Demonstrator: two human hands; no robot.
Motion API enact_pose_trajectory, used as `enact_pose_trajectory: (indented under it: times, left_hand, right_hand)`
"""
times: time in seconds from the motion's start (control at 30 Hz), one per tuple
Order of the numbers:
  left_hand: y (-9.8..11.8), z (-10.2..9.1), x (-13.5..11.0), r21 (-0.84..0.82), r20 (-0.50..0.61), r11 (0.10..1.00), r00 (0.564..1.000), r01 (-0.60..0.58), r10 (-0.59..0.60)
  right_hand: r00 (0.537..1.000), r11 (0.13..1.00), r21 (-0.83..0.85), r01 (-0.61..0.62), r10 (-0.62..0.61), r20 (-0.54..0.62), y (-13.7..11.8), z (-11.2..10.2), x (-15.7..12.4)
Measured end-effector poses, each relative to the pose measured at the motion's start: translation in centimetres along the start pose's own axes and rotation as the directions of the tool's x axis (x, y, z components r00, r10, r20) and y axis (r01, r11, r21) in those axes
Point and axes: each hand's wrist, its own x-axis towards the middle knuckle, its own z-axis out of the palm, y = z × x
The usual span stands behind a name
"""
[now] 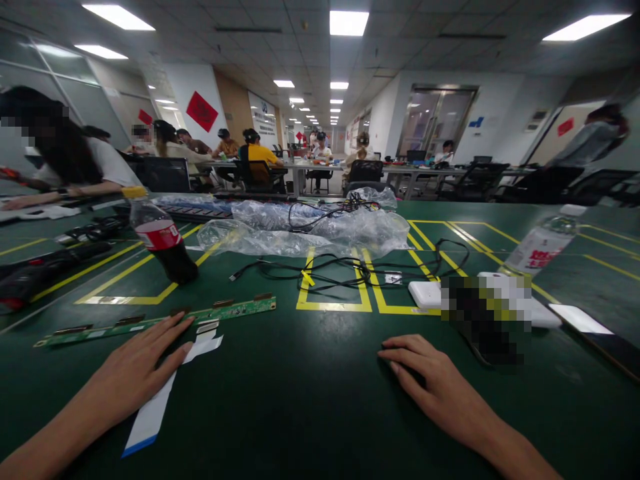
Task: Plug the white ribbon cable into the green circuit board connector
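Note:
A long, narrow green circuit board (245, 308) lies on the dark green table, at the left of the head view. My left hand (133, 367) rests flat with its fingertips over the board's lower edge, covering part of it. From the board a white flat ribbon cable (153, 413) with a blue end runs toward me, partly under my left thumb. Farther right, my right hand (430, 377) lies on the bare tabletop, fingers loosely bent and apart, holding nothing.
A cola bottle (163, 240) stands behind the board. Black cables (325, 273) and clear plastic wrap (320, 230) lie mid-table. On the right are a white device (425, 294), a phone (595, 330) and a clear bottle (543, 243). A person (107, 160) sits at the left.

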Motion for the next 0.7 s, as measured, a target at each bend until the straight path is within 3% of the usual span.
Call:
enact_pose_trajectory:
  times: [0.23, 0.4, 0.57, 0.7]
  left_hand:
    - [-0.7, -0.6, -0.3, -0.053, -0.03, 0.998, 0.999, 0.029, -0.031]
    - [0.1, -0.5, -1.4, -0.182, -0.077, 0.978, 0.993, -0.104, 0.091]
    - [5.4, -0.7, -2.9, -0.142, -0.055, 0.928, 0.939, -0.344, 0.339]
    - [10.9, -1.6, -4.2, -0.051, -0.071, 0.844, 0.845, -0.533, 0.529]
  right_hand:
    - [1.0, 1.0, -0.003, 0.005, -0.005, -0.008, 0.3, 0.1, 0.0]
    - [1.0, 1.0, 0.005, 0.008, -0.008, -0.015, 0.3, 0.2, 0.1]
    - [1.0, 1.0, -0.011, 0.001, -0.001, -0.002, 0.2, 0.2, 0.1]
    - [1.0, 1.0, -0.011, -0.003, 0.003, 0.012, 0.3, 0.1, 0.1]
